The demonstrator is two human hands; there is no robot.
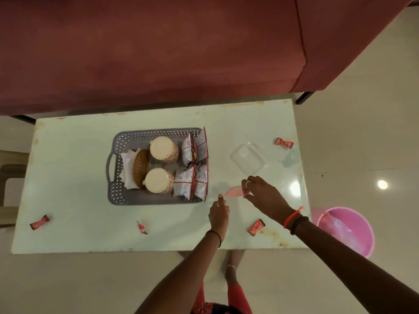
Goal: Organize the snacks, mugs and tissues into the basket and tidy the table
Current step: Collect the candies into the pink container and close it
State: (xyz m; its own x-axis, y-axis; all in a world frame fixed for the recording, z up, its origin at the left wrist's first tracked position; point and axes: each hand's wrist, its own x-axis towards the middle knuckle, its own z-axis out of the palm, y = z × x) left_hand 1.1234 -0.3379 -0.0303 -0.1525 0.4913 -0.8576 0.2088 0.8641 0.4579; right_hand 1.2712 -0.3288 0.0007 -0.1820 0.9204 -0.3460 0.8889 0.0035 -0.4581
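Basket [118, 155] on bench [74, 177] already packed; cleanup step. Right hand [263, 191] pinching pink wrapper [233, 191], left hand [218, 211] loosely curled, empty. Next: likely drop into pink bin [362, 223].

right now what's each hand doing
Left hand: empty, loosely curled.
Right hand: pinching a pink wrapper.

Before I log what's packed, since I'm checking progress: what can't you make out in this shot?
Head view only:
- Tissues: mostly hidden behind the wicker holder in the basket.
- Snack packets: print too small to read.
- Pink bucket: contents unclear, partly hidden by the right forearm.
- Pink item at the right hand: motion-blurred, unidentifiable.
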